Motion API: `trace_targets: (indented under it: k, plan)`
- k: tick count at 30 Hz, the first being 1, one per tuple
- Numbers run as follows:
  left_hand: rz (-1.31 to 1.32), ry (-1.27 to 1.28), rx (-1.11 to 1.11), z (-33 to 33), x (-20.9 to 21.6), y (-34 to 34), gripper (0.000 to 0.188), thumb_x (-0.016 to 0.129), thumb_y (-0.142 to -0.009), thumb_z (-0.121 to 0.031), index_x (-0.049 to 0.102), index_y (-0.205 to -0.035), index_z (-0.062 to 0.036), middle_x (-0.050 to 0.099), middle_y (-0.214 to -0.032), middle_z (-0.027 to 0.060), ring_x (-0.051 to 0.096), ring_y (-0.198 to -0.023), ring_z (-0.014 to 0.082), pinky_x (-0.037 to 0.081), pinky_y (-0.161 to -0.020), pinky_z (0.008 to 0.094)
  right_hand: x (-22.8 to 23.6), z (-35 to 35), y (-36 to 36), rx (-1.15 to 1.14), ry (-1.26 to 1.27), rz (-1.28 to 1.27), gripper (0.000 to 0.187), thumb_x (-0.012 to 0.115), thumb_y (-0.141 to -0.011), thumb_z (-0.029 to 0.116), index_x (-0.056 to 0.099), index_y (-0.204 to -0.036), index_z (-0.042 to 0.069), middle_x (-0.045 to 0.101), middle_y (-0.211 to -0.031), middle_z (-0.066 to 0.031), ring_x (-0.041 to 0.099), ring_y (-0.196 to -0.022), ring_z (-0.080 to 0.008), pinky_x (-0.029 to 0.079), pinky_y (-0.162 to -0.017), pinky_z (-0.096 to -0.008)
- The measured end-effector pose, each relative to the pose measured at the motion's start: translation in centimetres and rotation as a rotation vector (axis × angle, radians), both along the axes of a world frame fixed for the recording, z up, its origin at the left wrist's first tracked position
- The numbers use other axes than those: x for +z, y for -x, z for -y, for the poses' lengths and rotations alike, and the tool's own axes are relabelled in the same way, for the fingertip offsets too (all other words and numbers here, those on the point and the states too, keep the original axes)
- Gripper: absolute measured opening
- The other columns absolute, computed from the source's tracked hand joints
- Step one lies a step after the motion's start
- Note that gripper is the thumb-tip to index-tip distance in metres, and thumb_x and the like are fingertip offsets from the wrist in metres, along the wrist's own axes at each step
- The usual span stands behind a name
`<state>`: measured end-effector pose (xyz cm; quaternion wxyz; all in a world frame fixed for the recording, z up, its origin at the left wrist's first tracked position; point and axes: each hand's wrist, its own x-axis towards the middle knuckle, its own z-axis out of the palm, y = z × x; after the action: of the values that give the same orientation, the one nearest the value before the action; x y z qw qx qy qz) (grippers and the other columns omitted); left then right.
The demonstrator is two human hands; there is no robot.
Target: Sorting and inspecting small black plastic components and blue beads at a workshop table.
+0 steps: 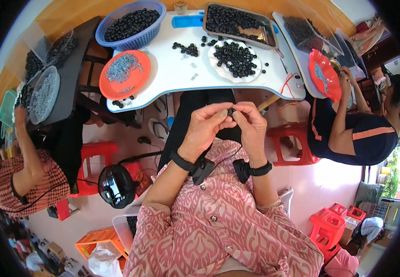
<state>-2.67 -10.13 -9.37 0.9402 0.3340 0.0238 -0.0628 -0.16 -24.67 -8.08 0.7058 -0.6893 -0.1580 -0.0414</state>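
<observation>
A small black round part (230, 111) is pinched between the fingertips of both hands, above my lap and just off the table's near edge. My left hand (203, 127) grips it from one side, thumb and forefinger pressed together. From the other side my right hand (251, 125) closes on the same part. The fingers cover most of it. Beyond my hands, a white scalloped plate (214, 67) bears a heap of similar black parts (237, 56). An orange-red plate (141, 82) to the left carries a pile of small silvery metal pieces (122, 68).
On the white table (172, 76) stand a blue basket (140, 42) and a metal tray (270, 40), both with black parts. Loose parts lie between them. Co-workers sit left and right; a red scalloped dish (324, 87) is by the right one. Red stools (297, 131) flank me.
</observation>
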Motion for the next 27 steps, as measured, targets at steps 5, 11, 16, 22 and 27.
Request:
trace_targets:
  k: [5, 11, 16, 22, 27]
  plan:
    - [0.023, 0.024, 0.006, 0.2, -0.1, 0.2, 0.024, 0.06, -0.091, -0.002, 0.062, -0.115, 0.0032, 0.067, -0.099, 0.0099, 0.066, -0.082, 0.0146, 0.059, -0.078, 0.0324, 0.3, 0.2, 0.3, 0.005, 0.03, 0.037, 0.013, 0.063, -0.086, -0.003, 0.066, -0.098, 0.001, 0.058, -0.1, -0.0028, 0.056, -0.091, -0.0091, 0.045, -0.079, -0.0214]
    - [0.047, 0.005, 0.042, 0.3, -0.2, 0.0, 0.022, 0.061, -0.09, -0.001, 0.063, -0.112, 0.0036, 0.068, -0.092, 0.0097, 0.067, -0.076, 0.0143, 0.06, -0.072, 0.0307, 0.3, 0.1, 0.5, 0.001, -0.007, -0.003, 0.016, 0.063, -0.085, -0.005, 0.066, -0.099, 0.001, 0.059, -0.102, -0.0033, 0.057, -0.089, -0.0087, 0.046, -0.078, -0.0208]
    - [-0.007, -0.05, 0.03, 0.5, -0.8, -0.3, 0.02, 0.06, -0.092, -0.004, 0.063, -0.111, 0.0022, 0.066, -0.088, 0.0073, 0.064, -0.073, 0.013, 0.06, -0.07, 0.032, 0.0, 0.6, 0.5, 0.005, -0.007, 0.003, 0.016, 0.063, -0.085, -0.006, 0.067, -0.099, 0.0, 0.059, -0.101, -0.0034, 0.057, -0.089, -0.0085, 0.046, -0.077, -0.02]
    - [-0.024, -0.043, 0.0, 0.9, -1.0, -0.9, 0.018, 0.06, -0.092, -0.005, 0.064, -0.107, 0.0028, 0.066, -0.087, 0.0067, 0.063, -0.072, 0.0121, 0.06, -0.069, 0.0315, -0.2, 1.0, 0.1, 0.0, 0.028, 0.026, 0.015, 0.063, -0.086, -0.005, 0.067, -0.1, 0.0, 0.059, -0.102, -0.0034, 0.057, -0.088, -0.0085, 0.046, -0.075, -0.0199]
    - [-0.071, -0.023, 0.043, 1.2, -1.7, -1.5, 0.018, 0.062, -0.091, -0.005, 0.065, -0.107, 0.0031, 0.067, -0.088, 0.0074, 0.064, -0.07, 0.0107, 0.06, -0.066, 0.028, -0.9, 0.9, -0.6, 0.002, 0.006, -0.028, 0.014, 0.064, -0.086, -0.004, 0.068, -0.099, 0.0, 0.058, -0.101, -0.0031, 0.057, -0.087, -0.0085, 0.046, -0.075, -0.0198]
